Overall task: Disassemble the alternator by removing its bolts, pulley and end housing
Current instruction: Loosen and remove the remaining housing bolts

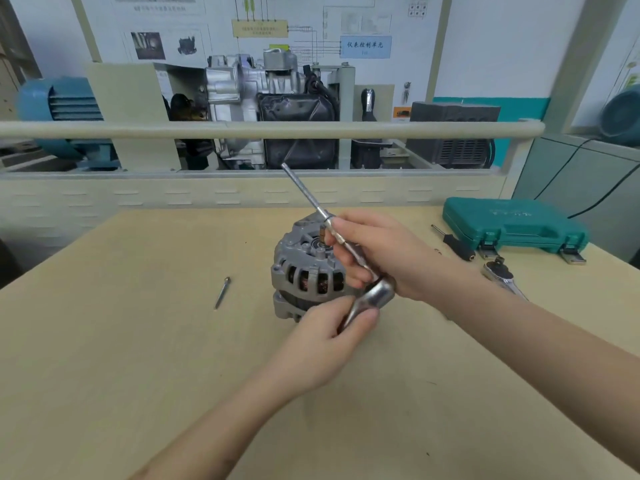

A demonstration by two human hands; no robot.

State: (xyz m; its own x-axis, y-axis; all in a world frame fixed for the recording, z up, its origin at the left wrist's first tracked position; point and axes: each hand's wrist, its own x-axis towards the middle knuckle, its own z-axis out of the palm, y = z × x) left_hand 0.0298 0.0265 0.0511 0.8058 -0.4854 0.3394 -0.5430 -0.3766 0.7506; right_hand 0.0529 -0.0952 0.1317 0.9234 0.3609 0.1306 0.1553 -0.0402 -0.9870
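Note:
The grey alternator [304, 271] stands on the wooden table [138, 341], its shaft end up and copper windings showing through the slots. Just right of it, my right hand [388, 258] grips the socket and extension of a ratchet wrench [379, 294]. A long thin bolt [303, 190] sticks out of the socket, pointing up and to the left, clear of the alternator. My left hand [322, 344] pinches the ratchet's handle in front of the alternator. One loose long bolt [221, 292] lies on the table to the left.
At the right of the table lie a shut green tool case [512, 226], a black-handled driver [453, 244] and a second ratchet [502, 275]. A beige rail [242, 129] and a training engine stand behind the table's far edge.

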